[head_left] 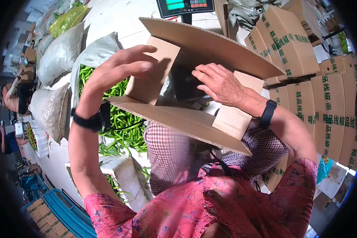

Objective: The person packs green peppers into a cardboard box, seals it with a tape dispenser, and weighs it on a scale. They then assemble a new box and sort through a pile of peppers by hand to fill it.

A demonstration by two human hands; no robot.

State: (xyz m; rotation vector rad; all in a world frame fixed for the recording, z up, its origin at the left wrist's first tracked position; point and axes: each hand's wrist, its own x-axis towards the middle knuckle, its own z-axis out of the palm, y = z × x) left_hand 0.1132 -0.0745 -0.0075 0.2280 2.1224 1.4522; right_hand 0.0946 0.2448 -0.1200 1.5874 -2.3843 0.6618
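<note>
An open cardboard box point(194, 79) occupies the centre of the frame, held up in front of the person with its flaps spread outward. The left hand point(117, 69), at centre left, is spread wide with fingers extended; its fingertips lie against the short left flap point(152, 69), and it grips nothing. The right hand point(222, 84), right of centre, lies flat with fingers loosely extended over the box opening, palm resting on the short right flap point(238, 107). The box interior appears dark; contents cannot be determined.

Behind the left forearm, at centre left, a white sack point(95, 55) lies open with long green peppers point(125, 123) spilling from it. Two further filled sacks point(57, 55) lie at upper left. A stack of flattened cartons point(331, 109) printed with green characters stands along the right edge. A scale display point(185, 6) sits at top centre. Blue crates point(63, 214) occupy the lower left corner.
</note>
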